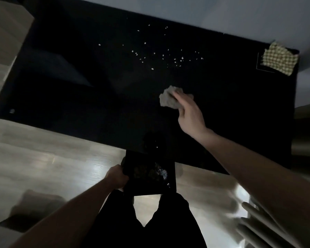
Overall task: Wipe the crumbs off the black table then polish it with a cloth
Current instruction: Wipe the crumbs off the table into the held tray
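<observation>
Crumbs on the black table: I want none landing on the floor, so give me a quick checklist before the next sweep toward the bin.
1. Grey cloth held in right hand: ok.
2. Cloth behind the crumbs for a pull toward the edge: not ok; the crumbs lie beyond it.
3. Black bin held by left hand at the near table edge: ok.
4. Bin rim tight under the edge: cannot tell, too dark.
5. Checked cloth ready on the far right corner for polishing: ok.

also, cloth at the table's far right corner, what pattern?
Checked, yellowish-green and pale squares. The folded cloth shows best in the head view, the only one.
</observation>
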Demonstrator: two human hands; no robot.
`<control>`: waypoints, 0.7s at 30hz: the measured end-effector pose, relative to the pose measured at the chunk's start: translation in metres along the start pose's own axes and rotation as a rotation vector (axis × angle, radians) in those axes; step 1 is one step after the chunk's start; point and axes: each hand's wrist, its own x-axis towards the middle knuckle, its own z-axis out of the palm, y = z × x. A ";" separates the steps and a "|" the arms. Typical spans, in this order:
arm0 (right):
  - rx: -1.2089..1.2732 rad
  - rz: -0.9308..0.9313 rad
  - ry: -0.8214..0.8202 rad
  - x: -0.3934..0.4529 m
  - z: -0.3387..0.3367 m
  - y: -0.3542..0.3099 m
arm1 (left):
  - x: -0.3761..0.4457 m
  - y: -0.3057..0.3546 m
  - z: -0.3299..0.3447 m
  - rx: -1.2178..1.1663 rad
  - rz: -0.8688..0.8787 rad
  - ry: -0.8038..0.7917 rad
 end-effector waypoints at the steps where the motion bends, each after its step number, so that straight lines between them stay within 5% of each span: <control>1: -0.064 0.000 -0.025 0.014 0.004 0.003 | 0.001 -0.003 -0.003 0.005 0.005 0.006; 7: -0.425 0.138 -0.121 0.036 0.046 0.021 | 0.009 -0.019 -0.019 0.022 0.013 0.023; 11: -0.285 0.004 -0.013 -0.017 0.068 0.011 | 0.014 -0.026 -0.034 0.039 0.022 0.004; 21: 0.098 -0.014 -0.081 -0.165 0.135 -0.071 | 0.019 -0.048 -0.072 0.004 0.032 -0.051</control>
